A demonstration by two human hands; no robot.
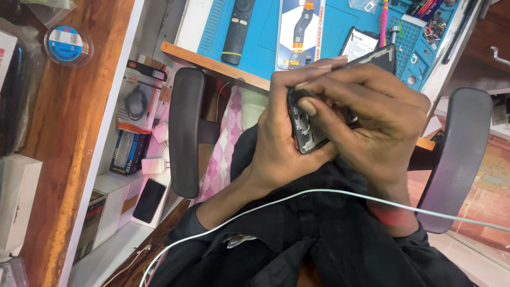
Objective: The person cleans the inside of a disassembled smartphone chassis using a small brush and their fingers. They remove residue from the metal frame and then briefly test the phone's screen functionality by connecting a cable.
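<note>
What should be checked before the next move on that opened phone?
1. Left hand grips the phone: ok, palm and fingers wrap its edge.
2. Right hand on the phone: ok, fingers cross its open back, thumb pressing inside.
3. Phone supported: ok by the hands only; it is held above the lap, off the blue mat.
4. White cable clear of the hands: ok, it runs across the forearms, below the phone.
5. Loose parts inside the phone: cannot tell, fingers cover most of it.
6. Tools within reach: cannot tell; items lie on the mat, too small to identify.
</note>
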